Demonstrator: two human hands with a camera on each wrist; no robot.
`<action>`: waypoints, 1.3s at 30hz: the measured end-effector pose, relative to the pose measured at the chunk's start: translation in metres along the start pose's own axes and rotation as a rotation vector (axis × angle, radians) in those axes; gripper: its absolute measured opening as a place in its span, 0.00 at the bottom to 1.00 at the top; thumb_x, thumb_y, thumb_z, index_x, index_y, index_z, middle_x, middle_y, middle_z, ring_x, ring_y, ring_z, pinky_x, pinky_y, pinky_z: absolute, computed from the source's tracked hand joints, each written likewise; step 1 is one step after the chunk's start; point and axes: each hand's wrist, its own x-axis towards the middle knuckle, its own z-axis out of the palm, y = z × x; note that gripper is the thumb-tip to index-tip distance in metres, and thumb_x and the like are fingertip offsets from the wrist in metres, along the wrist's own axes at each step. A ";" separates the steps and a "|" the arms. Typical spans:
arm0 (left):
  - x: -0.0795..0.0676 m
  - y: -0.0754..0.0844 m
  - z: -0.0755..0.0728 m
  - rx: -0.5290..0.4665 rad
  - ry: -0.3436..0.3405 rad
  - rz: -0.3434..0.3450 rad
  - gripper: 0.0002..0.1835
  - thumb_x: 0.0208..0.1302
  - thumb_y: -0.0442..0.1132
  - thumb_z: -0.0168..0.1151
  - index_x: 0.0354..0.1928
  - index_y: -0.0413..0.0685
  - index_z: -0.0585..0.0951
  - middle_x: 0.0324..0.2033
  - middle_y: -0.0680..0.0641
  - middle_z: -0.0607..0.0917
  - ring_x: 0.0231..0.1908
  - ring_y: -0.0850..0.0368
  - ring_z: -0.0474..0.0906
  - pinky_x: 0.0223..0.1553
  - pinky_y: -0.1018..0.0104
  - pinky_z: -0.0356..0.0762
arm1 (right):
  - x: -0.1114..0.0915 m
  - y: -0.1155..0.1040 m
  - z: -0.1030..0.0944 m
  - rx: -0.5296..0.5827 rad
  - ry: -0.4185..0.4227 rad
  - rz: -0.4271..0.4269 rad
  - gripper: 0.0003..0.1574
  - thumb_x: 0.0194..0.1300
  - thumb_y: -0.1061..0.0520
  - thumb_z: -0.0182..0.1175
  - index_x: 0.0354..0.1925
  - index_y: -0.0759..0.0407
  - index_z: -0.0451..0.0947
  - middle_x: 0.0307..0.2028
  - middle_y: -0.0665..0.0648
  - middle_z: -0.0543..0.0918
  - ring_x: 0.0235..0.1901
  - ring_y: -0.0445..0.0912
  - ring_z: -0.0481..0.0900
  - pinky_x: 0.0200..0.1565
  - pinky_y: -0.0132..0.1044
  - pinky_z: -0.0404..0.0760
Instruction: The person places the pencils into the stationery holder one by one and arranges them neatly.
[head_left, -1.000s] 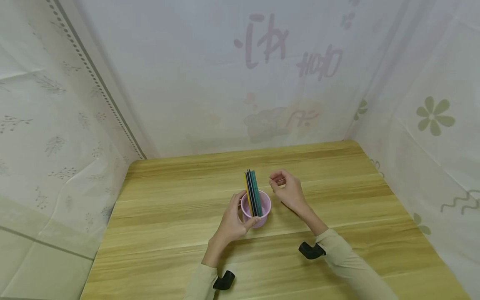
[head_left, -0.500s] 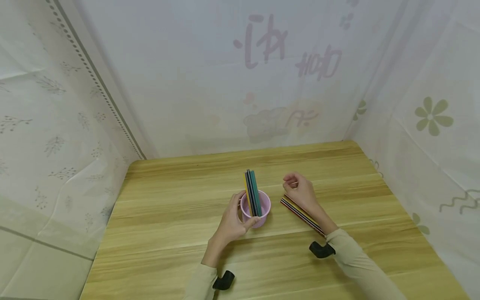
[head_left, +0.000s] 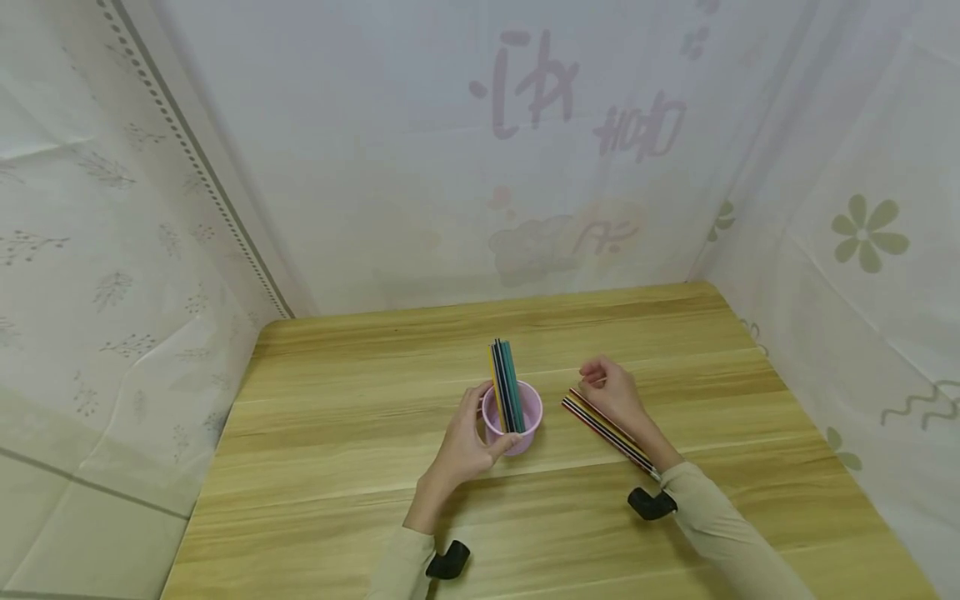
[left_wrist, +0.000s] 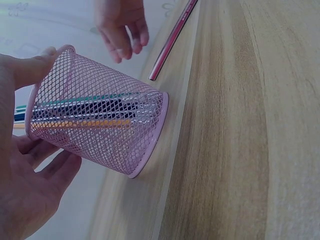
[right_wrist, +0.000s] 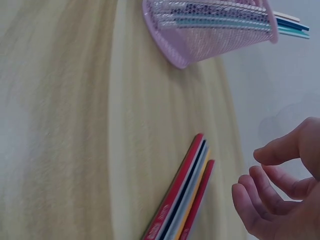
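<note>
My left hand point(head_left: 459, 448) holds a pink mesh pencil cup point(head_left: 517, 447) near its rim, thumb on one side and fingers on the other. Inside it lean several pencils point(head_left: 506, 375) in teal, dark and yellow, their upper ends above the rim. To the right, a bundle of loose pencils point(head_left: 607, 433), red, dark, silver and yellow, lies slantwise on the table. Just over these hovers my right hand point(head_left: 613, 398). Its fingers are loosely bent, with a gap between thumb and forefinger and nothing between them in the right wrist view point(right_wrist: 280, 192).
The wooden table point(head_left: 337, 433) has its far edge against a pale printed curtain point(head_left: 375, 167), with more curtain at both sides. A black curved piece is fixed at each wrist, the left one point(head_left: 448, 561) and the right one point(head_left: 651, 504) low over the table.
My right hand has drawn away from the cup to the right and slightly down, uncovering the loose pencils on the table. The left hand and the cup stay in place.
</note>
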 end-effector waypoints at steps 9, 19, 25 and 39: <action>0.000 -0.001 0.000 -0.037 0.000 -0.012 0.50 0.54 0.42 0.79 0.76 0.49 0.61 0.60 0.45 0.74 0.64 0.46 0.74 0.67 0.49 0.76 | -0.001 0.020 0.004 -0.120 -0.022 0.006 0.10 0.61 0.64 0.66 0.42 0.68 0.80 0.35 0.63 0.85 0.36 0.53 0.83 0.40 0.42 0.83; 0.001 0.001 0.000 -0.022 0.000 -0.011 0.50 0.54 0.43 0.79 0.75 0.47 0.61 0.61 0.44 0.74 0.64 0.46 0.74 0.66 0.50 0.77 | -0.005 0.032 0.007 -0.201 -0.020 0.012 0.09 0.57 0.65 0.67 0.38 0.65 0.80 0.31 0.60 0.84 0.34 0.51 0.82 0.38 0.41 0.81; 0.000 0.001 0.000 -0.020 -0.007 -0.018 0.49 0.55 0.44 0.78 0.75 0.45 0.61 0.62 0.44 0.74 0.64 0.46 0.73 0.66 0.50 0.77 | -0.007 0.034 0.008 -0.234 -0.021 -0.002 0.09 0.56 0.65 0.66 0.37 0.64 0.79 0.30 0.58 0.83 0.33 0.50 0.81 0.36 0.42 0.79; -0.001 0.002 -0.001 -0.018 -0.008 -0.019 0.49 0.55 0.42 0.78 0.75 0.43 0.61 0.62 0.44 0.73 0.65 0.46 0.73 0.66 0.51 0.77 | -0.009 0.027 0.007 -0.350 -0.054 -0.100 0.08 0.60 0.71 0.57 0.39 0.66 0.80 0.29 0.59 0.83 0.27 0.47 0.76 0.29 0.38 0.76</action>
